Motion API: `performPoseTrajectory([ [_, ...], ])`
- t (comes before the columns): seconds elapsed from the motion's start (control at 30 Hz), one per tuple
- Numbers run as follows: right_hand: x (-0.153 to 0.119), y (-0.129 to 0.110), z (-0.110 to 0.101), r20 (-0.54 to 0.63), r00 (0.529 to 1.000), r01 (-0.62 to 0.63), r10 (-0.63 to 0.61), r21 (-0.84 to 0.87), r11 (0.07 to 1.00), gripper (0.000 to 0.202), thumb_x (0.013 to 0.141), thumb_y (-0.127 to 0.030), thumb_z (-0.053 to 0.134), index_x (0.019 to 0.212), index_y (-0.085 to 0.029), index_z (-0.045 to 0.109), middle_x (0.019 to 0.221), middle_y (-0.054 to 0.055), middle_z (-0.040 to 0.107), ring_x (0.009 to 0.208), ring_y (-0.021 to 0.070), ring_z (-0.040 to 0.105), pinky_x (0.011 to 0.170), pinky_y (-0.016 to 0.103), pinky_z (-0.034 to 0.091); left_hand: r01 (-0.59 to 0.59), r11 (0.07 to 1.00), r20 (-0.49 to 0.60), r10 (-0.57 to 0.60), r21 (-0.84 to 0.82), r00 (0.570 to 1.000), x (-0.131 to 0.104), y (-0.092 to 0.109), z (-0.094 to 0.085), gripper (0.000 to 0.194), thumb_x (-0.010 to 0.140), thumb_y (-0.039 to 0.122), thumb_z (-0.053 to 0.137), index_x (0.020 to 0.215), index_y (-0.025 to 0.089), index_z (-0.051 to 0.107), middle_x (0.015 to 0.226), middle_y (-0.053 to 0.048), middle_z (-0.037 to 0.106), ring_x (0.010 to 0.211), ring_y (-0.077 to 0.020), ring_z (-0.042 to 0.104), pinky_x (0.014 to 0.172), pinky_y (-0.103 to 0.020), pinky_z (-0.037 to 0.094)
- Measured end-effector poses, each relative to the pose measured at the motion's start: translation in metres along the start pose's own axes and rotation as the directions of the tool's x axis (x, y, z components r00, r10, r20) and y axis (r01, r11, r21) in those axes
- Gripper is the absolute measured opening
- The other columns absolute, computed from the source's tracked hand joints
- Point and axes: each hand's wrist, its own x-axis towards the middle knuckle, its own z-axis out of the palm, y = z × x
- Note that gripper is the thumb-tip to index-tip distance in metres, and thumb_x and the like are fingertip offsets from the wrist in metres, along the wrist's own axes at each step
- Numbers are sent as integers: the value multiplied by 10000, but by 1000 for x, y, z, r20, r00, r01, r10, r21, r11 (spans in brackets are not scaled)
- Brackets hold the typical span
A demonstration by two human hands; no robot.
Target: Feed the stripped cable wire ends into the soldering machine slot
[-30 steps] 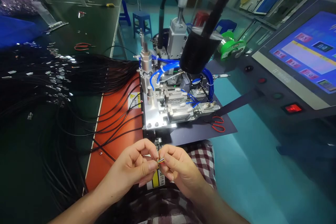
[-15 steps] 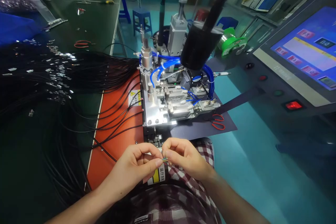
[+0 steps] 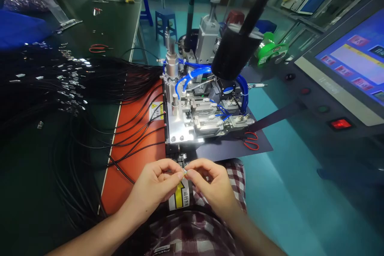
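My left hand is closed, with thumb and forefinger pinching a small bundle of thin coloured wires. From the other side, my right hand pinches the same wires, and the fingertips of both hands almost meet. Most of the bundle is hidden by the fingers. A black cable runs from the left toward my left hand and disappears behind it. Just beyond my fingers is the near end of a machine's track, and below them shows a label with a yellow arrow.
A metal machine with blue air hoses stands ahead. Black cables lie across an orange board at its left, their ends at the machine's edge. Red-handled scissors or cutters rest on the right. A touchscreen panel overhangs the right side.
Both hands have moved slightly up and closer together at the fingertips, so less of the wires shows. The whole view has shifted a little.
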Motion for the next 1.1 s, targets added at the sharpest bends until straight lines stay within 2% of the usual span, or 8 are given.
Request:
performPoseTrajectory([
  [0.1, -3, -2, 3, -48, 991, 116, -127, -182, 976, 111, 827, -256, 602, 742, -188, 626, 651, -8, 579, 564, 123, 499, 524, 239, 405, 5, 1000, -2, -5, 0, 1000, 0, 0, 0, 232, 777, 364, 621, 740, 150, 541, 415, 113, 337, 394, -41, 250, 378, -163, 188],
  [0.23, -4, -5, 4, -8, 951, 284, -309, -372, 884, 142, 870, -195, 513, 737, -188, 563, 733, 10, 583, 670, 144, 521, 596, 257, 399, -22, 1000, -16, 22, 7, 1000, 1, -2, 1, 229, 783, 356, 611, 709, 156, 525, 407, 112, 340, 377, -38, 259, 363, -155, 186],
  [0.4, 1, 1, 4, -9, 992, 125, -130, -222, 967, 149, 885, -232, 501, 742, -194, 521, 664, -25, 516, 568, 111, 463, 530, 230, 371, -178, 979, -71, 185, 101, 980, 1, -5, 3, 146, 798, 305, 601, 793, 160, 587, 498, 90, 414, 386, -38, 317, 356, -156, 230],
  [0.5, 3, 6, 3, 50, 998, 34, -29, -93, 995, 171, 883, -263, 499, 728, -191, 493, 618, -46, 452, 491, 89, 388, 461, 217, 325, -277, 929, -31, 293, 245, 956, 1, -7, 1, 118, 817, 263, 585, 760, 166, 619, 619, 51, 477, 483, -55, 402, 424, -169, 314],
  [0.67, 7, 11, -3, 78, 997, 2, 4, -80, 997, 169, 880, -277, 500, 737, -187, 495, 601, -50, 428, 499, 92, 368, 453, 216, 304, -367, 759, 71, 393, 538, 917, 3, -5, -5, 76, 858, 199, 532, 879, 194, 604, 773, 16, 545, 657, -105, 503, 585, -209, 414],
  [0.83, 29, 19, -14, 10, 997, 76, -75, -224, 972, 183, 868, -282, 518, 716, -181, 519, 634, -33, 464, 571, 113, 405, 536, 236, 343, -480, 479, 143, 583, 735, 800, 14, -7, -21, 167, 905, 152, 443, 955, 181, 600, 892, -21, 535, 813, -126, 554, 728, -228, 447],
  [1.0, 47, 27, -15, 74, 997, -12, 23, -143, 990, 212, 841, -325, 539, 700, -168, 520, 594, -37, 467, 498, 98, 375, 465, 230, 296, -539, 319, 272, 602, 780, 751, 24, -14, -34, 294, 909, 102, 395, 1099, 170, 608, 900, -41, 547, 788, -126, 575, 694, -216, 468],
  [1.1, 49, 28, -14, 82, 995, -46, 55, -103, 994, 225, 827, -339, 547, 688, -164, 522, 557, -43, 461, 473, 96, 375, 447, 226, 288, -532, 262, 301, 592, 805, 747, 25, -14, -35, 342, 905, 91, 363, 1114, 172, 622, 836, -37, 531, 719, -130, 570, 629, -222, 471],
])
